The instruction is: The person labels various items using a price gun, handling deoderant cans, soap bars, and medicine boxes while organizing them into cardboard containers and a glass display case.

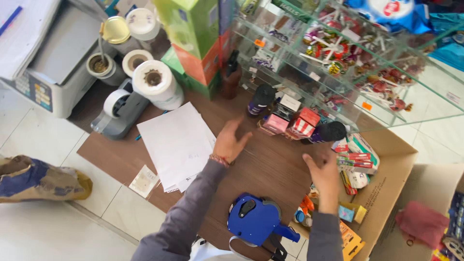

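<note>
Below the edge of the view, the handle of the blue price-label gun (253,220) is cut off, and the goods behind the glass shelves (338,72) are hard to make out. The left hand (230,141) and right hand (323,175) are held over the brown tabletop (270,164), fingers released and spread, nothing grasped. Small red-and-white boxes (290,123) are seen just beyond both hands, lined up across the tabletop from left to right. White paper sheets (176,145) lie beside the left hand.
</note>
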